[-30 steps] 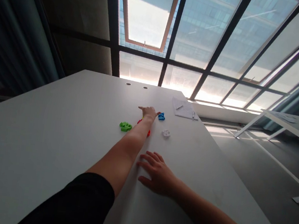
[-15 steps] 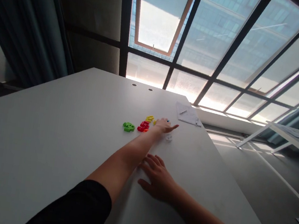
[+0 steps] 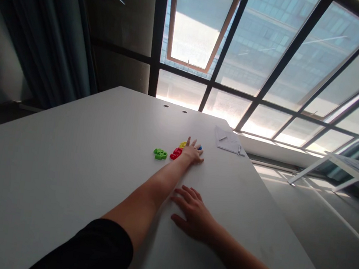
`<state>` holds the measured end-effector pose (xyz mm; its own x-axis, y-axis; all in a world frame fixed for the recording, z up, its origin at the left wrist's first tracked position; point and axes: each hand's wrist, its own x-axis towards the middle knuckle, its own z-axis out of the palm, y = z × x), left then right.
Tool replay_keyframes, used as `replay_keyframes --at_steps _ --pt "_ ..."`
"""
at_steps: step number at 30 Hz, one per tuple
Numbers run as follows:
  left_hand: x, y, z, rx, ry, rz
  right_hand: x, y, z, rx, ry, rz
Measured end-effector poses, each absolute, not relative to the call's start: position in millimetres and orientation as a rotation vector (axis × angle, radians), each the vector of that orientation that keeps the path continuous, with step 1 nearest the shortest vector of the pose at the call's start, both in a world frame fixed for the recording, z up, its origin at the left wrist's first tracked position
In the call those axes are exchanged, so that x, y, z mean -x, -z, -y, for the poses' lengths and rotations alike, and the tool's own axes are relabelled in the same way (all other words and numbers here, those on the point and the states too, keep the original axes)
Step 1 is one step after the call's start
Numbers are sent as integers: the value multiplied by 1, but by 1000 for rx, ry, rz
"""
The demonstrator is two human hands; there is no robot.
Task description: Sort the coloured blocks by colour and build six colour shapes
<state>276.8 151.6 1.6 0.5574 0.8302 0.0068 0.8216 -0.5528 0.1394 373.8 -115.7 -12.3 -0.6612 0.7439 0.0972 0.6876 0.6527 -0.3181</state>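
Observation:
My left arm, in a black sleeve, reaches far across the white table. My left hand lies with fingers spread among small coloured pieces. A red piece is just left of it, a yellow piece at its far left, a blue piece at its fingertips. A green piece lies further left, apart from the hand. My right hand rests flat on the table nearer to me, fingers apart, holding nothing. The white piece seen earlier is out of sight.
A sheet of paper with a pen lies near the table's far right corner. Two round holes sit at the far edge. The table's right edge drops to the floor; another white table stands further right. Windows fill the back.
My left hand swung right from the yellow and blue pieces toward the white piece, then settled back a little left over the spot. The white piece no longer shows. My right hand stayed flat.

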Motion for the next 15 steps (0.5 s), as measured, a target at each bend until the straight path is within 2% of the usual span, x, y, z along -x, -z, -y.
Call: replay_keyframes --at_steps 15 --pt "-163 -5 -133 -2475 -45 -1575 -375 11 114 1170 -372 2644"
